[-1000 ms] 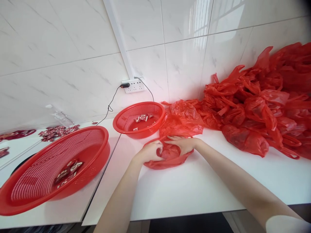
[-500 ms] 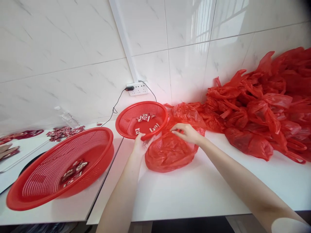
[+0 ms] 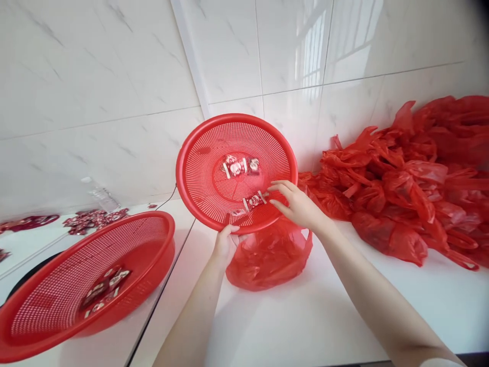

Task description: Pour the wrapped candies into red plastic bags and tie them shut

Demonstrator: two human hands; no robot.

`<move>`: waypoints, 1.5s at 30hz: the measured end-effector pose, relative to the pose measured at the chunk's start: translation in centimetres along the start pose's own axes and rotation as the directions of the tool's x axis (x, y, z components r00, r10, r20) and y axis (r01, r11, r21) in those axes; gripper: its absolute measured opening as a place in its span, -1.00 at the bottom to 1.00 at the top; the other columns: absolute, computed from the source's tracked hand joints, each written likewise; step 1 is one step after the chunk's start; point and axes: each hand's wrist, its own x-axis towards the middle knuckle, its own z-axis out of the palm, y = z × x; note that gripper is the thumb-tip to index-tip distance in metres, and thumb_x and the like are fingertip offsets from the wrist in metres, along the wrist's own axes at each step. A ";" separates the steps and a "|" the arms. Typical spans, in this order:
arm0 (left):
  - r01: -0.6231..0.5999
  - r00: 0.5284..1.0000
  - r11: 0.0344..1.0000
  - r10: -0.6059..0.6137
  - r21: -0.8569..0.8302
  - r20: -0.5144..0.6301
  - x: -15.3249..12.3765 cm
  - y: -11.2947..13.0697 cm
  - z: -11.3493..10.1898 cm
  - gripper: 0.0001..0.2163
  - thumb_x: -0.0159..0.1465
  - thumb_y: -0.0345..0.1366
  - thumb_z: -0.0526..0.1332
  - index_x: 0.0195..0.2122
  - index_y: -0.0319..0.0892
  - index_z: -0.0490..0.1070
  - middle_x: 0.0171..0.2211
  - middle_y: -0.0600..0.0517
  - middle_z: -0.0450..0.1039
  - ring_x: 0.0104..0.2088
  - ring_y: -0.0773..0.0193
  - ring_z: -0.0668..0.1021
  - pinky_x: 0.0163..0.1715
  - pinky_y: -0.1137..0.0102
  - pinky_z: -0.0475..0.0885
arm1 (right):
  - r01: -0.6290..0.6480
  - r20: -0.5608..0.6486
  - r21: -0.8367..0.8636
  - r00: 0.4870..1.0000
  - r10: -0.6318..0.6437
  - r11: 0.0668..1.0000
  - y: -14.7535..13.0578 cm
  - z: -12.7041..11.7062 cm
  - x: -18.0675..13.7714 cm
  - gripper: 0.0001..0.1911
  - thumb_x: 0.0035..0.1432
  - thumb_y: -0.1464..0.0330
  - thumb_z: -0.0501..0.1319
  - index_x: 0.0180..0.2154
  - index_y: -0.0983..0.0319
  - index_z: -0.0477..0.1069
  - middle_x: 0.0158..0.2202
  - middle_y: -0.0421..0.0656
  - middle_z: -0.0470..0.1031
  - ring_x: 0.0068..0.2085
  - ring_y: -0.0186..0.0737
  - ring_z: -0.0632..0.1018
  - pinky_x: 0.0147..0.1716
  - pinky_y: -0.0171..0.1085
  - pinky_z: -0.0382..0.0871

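Note:
My left hand [image 3: 226,242] grips the near rim of a small red mesh basket [image 3: 206,168], which is tipped steeply toward me above an open red plastic bag [image 3: 267,257] on the white counter. Several small red-and-white wrapped packets [image 3: 240,167] cling to the basket's inside. My right hand [image 3: 296,205] reaches into the basket with its fingers stretched toward a packet [image 3: 254,200] near the lower rim, holding nothing.
A larger red mesh basket [image 3: 57,300] with a few packets lies at the left. A heap of filled red plastic bags [image 3: 412,178] covers the counter's right side against the tiled wall. More packets [image 3: 89,219] lie at the far left.
The small basket has been lifted off the counter and tilted up over the bag by my left hand. My right hand has left the bag's edge and moved into the basket.

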 end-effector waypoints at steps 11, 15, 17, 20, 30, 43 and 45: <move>-0.013 0.998 0.994 0.006 0.104 0.067 -1.1 -1.9 1.2 -0.61 -0.05 -0.45 0.23 -0.13 -0.30 0.46 -0.18 -0.12 0.59 -0.11 -0.04 0.60 -0.16 0.14 0.55 | -0.122 0.424 -0.279 0.875 0.236 0.953 1.5 3.6 -1.5 -0.10 0.17 -0.15 0.05 0.33 0.29 0.04 0.32 0.21 0.10 0.29 0.24 0.21 0.24 0.14 0.00; -0.019 0.999 0.996 0.016 0.082 0.035 -0.7 -2.0 1.0 -0.61 -0.05 -0.44 0.21 -0.14 -0.32 0.46 -0.20 -0.14 0.59 -0.09 -0.04 0.59 -0.16 0.14 0.54 | -0.044 0.471 -0.267 0.865 0.170 0.963 1.0 4.1 -1.3 -0.36 0.29 0.04 0.06 0.26 0.26 0.18 0.02 0.14 0.47 0.06 0.09 0.47 0.08 0.00 0.23; 0.001 0.999 0.997 -0.004 0.082 0.034 -0.4 -1.9 0.8 -0.62 -0.05 -0.43 0.20 -0.15 -0.33 0.46 -0.20 -0.15 0.59 -0.10 -0.05 0.59 -0.16 0.12 0.55 | -0.009 0.443 -0.306 0.884 0.151 0.952 1.0 4.2 -1.1 -0.48 0.28 0.14 0.12 0.19 0.24 0.28 -0.06 0.10 0.50 -0.01 0.06 0.49 -0.01 -0.06 0.28; 0.003 1.000 0.996 -0.004 0.094 0.013 -0.3 -2.1 0.7 -0.63 -0.07 -0.43 0.21 -0.17 -0.33 0.45 -0.23 -0.14 0.59 -0.13 -0.05 0.60 -0.18 0.12 0.56 | -0.015 0.417 -0.291 0.898 0.141 0.957 1.2 3.9 -1.0 -0.61 0.19 0.28 0.20 0.05 0.23 0.40 -0.15 0.02 0.53 -0.12 -0.01 0.52 -0.21 -0.21 0.32; -0.057 0.998 0.990 0.055 0.126 0.016 0.1 -2.4 0.3 -0.64 -0.08 -0.43 0.22 -0.19 -0.31 0.47 -0.25 -0.12 0.59 -0.15 -0.06 0.61 -0.18 0.14 0.55 | -0.208 0.484 0.190 0.870 0.093 0.959 0.5 2.8 -0.8 -0.74 0.20 0.21 0.17 -0.19 0.23 0.49 -0.35 -0.19 0.55 -0.37 -0.26 0.52 -0.31 -0.33 0.31; -0.075 0.997 0.991 0.075 0.115 0.001 0.1 -2.1 0.2 -0.65 -0.07 -0.37 0.22 -0.21 -0.32 0.48 -0.29 -0.13 0.61 -0.13 -0.09 0.61 -0.12 0.11 0.51 | -0.252 0.613 0.235 0.788 0.057 0.939 0.1 1.8 -0.5 -0.56 0.18 0.02 0.18 -0.10 0.21 0.49 -0.22 -0.16 0.57 -0.25 -0.18 0.55 -0.24 -0.27 0.37; -0.071 0.997 0.991 0.073 0.117 -0.013 -0.1 -2.0 0.5 -0.67 -0.07 -0.36 0.22 -0.23 -0.32 0.48 -0.30 -0.13 0.61 -0.16 -0.09 0.62 -0.11 0.09 0.49 | -0.274 0.662 0.199 0.746 0.077 0.941 -0.1 1.4 -0.6 -0.48 0.08 0.03 0.27 -0.02 0.20 0.46 -0.16 -0.13 0.58 -0.22 -0.15 0.57 -0.23 -0.26 0.40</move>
